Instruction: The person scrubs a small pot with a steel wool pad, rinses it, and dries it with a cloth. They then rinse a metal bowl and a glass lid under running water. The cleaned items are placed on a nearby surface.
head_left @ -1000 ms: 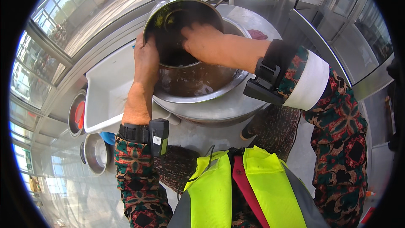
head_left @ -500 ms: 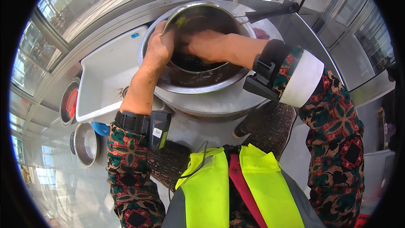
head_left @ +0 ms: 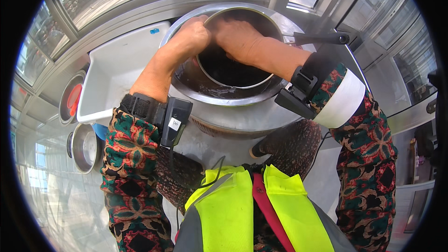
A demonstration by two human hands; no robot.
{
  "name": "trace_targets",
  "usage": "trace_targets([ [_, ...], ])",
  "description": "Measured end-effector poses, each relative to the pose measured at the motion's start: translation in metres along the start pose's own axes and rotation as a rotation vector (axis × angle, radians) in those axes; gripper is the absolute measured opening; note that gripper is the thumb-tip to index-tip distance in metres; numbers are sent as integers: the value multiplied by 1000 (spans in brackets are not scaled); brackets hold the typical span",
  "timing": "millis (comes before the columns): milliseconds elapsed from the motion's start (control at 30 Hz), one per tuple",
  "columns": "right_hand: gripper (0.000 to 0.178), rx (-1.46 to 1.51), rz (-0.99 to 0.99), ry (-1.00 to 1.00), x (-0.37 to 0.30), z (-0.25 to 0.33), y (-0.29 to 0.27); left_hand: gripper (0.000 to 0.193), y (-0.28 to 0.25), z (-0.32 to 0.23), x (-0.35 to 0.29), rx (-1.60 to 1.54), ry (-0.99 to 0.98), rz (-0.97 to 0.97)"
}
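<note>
A deep steel pot (head_left: 242, 72) with a dark inside and a long black handle (head_left: 322, 38) tilts in a wide metal basin (head_left: 224, 101) of dark water. My left hand (head_left: 193, 35) is closed on the pot's left rim. My right hand (head_left: 238, 37) reaches inside the pot at the upper left, close beside the left hand. Its fingers look curled against the inner wall, slightly blurred, and whatever they hold is hidden. The handle points to the right, away from both hands.
Under the basin is a round metal-topped stand (head_left: 247, 123). A white tub (head_left: 102, 84) stands to its left. Further left are a metal basin with a red item (head_left: 73, 99) and a steel pan (head_left: 85, 148) beside something blue (head_left: 99, 130). Windows line the far side.
My right hand has moved up toward the pot's far left rim, near my left hand. A yellow-green bit seen inside the pot no longer shows. The pot handle has swung lower.
</note>
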State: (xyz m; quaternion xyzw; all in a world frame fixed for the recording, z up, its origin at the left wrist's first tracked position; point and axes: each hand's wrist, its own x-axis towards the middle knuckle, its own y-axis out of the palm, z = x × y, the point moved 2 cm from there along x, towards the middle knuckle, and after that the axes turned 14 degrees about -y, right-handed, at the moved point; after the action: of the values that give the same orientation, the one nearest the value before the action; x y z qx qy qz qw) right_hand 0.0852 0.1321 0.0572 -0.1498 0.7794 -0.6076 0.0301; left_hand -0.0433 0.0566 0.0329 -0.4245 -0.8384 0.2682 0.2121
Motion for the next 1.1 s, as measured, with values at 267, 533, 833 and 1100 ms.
trace_targets([
  [267,20,83,200,-202,-1,0,32,28,4,-12,-14,85,-196,-105],
  [533,22,39,332,-229,-20,0,24,30,2,-20,-19,390,-90,-139],
  [833,19,-33,189,-106,-23,-4,24,31,12,-15,-39,-149,-343,122],
  [1100,20,51,421,-52,-35,-7,9,28,9,-23,-40,-62,-315,36],
])
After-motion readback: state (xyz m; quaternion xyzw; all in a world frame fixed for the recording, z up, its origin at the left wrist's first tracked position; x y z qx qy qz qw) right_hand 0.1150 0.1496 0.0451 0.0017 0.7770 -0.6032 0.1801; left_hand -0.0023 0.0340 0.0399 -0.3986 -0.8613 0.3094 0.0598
